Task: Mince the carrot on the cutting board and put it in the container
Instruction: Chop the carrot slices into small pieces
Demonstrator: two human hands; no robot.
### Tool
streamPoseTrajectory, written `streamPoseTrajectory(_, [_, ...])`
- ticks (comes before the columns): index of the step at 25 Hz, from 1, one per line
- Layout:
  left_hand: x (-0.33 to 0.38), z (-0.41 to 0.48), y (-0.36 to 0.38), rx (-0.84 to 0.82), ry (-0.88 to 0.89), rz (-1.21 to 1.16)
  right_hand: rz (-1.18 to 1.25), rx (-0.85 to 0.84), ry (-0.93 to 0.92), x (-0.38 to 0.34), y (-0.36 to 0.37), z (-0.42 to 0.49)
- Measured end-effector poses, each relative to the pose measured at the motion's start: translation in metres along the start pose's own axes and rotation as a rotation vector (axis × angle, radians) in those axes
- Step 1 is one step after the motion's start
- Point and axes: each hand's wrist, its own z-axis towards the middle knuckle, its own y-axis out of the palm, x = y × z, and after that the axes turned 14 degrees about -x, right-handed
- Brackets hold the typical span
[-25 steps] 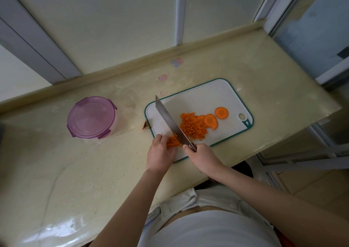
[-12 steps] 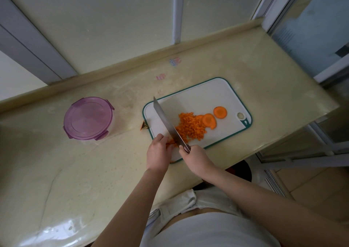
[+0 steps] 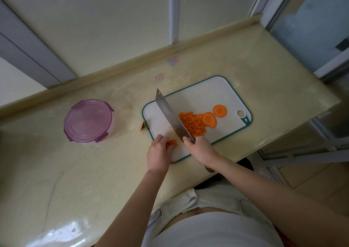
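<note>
Where the pale stone counter [image 3: 75,171] meets the person's waist, 2 bare forearms reach forward over its near edge.

Item 1: left hand [image 3: 159,153], at the near left corner of the cutting board, fingers curled down onto a small clump of carrot pieces [image 3: 172,143], pinning it to the board.

Item 2: right hand [image 3: 201,148], just right of the left, fingers closed around the handle of a cleaver [image 3: 172,117]. The broad blade runs diagonally away toward the board's far left edge, its tip past the rim; whether the edge touches the board cannot be told.

Item 3: cutting board [image 3: 211,94], white with a teal rim, lying at an angle on the counter, hanging hole at its right end.

Item 4: minced carrot [image 3: 192,124], a heap right of the blade, mid-board.

Item 5: 2 carrot slices, uncut rounds; the nearer slice [image 3: 208,118] touches the heap, the farther slice [image 3: 219,110] lies apart toward the hole.

Item 6: carrot scrap [image 3: 144,127], on the counter just off the board's left edge.

Item 7: container [image 3: 88,121], round, purple lid clipped on, well left of the board.

Item 8: window frame [image 3: 173,12], beyond the counter's back ledge.
</note>
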Motion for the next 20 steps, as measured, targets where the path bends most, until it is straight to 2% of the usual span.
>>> streamPoseTrajectory(7, [0.000,-0.003,-0.010,-0.020,-0.015,-0.073,0.028,-0.039,-0.051,0.003,-0.002,-0.012])
streamPoseTrajectory(20, [0.007,0.003,-0.008,-0.016,-0.063,-0.057,-0.101,-0.056,0.039,0.001,0.017,-0.011])
